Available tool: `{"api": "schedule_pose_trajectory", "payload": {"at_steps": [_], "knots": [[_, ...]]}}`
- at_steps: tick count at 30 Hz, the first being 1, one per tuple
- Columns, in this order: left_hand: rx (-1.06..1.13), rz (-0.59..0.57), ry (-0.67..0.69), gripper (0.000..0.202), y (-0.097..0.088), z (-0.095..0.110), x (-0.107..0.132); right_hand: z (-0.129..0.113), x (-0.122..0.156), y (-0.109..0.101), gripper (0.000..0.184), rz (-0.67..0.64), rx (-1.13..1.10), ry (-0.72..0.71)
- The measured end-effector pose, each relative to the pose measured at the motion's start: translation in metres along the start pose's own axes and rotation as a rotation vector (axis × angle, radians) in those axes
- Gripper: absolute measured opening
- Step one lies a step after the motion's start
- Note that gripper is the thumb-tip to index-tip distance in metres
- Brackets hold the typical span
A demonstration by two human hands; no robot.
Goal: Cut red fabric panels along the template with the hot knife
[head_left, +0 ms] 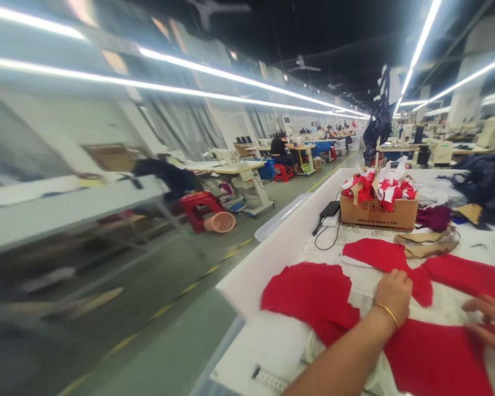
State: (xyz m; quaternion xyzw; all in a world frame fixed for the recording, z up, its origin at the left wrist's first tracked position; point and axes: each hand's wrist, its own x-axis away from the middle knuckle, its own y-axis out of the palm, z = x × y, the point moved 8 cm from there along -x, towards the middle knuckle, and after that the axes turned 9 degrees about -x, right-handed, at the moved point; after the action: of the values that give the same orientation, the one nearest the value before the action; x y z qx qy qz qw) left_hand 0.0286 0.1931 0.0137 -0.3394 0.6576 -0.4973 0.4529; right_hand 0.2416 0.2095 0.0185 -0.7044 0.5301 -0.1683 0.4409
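Observation:
My left hand (394, 294), with a thin gold bangle at the wrist, rests over the red fabric pieces with its fingers curled down and the fingertips hidden. It seems to grip the edge of a cut red fabric piece (437, 357) lying in front of it. At the right edge, my right hand (493, 322) is slightly blurred, its fingers apart over the same piece's right side. Another red piece (309, 294) lies to the left, and further red fabric (375, 253) spreads beyond my hands. Whitish cloth shows beneath and between the pieces.
A cardboard box (379, 217) of red and white scraps stands at the back of the white-walled table (268, 242). Beside it lies a black device (329, 209) with a cable. Dark fabric (487, 181) is heaped right. A red stool (200, 209) stands across the aisle; a person (282, 148) sits farther off.

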Motion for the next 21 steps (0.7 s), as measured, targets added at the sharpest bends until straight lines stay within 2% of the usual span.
{"api": "schedule_pose_trajectory", "payload": {"at_steps": [4, 8, 13, 21], "knots": [[0.047, -0.003, -0.006, 0.011, -0.002, 0.0, 0.003, -0.039, -0.009, 0.003, 0.032, -0.08, 0.018, 0.036], [0.087, -0.014, -0.022, 0.011, -0.007, 0.001, 0.005, -0.061, -0.018, 0.011, 0.033, -0.092, 0.124, -0.008], [0.126, -0.016, -0.047, 0.011, -0.013, 0.0, 0.008, -0.065, -0.027, 0.022, 0.034, -0.094, 0.215, -0.043], [0.188, 0.013, -0.089, 0.009, -0.018, -0.006, 0.009, -0.069, -0.038, 0.025, 0.032, -0.035, 0.266, -0.142]]}}
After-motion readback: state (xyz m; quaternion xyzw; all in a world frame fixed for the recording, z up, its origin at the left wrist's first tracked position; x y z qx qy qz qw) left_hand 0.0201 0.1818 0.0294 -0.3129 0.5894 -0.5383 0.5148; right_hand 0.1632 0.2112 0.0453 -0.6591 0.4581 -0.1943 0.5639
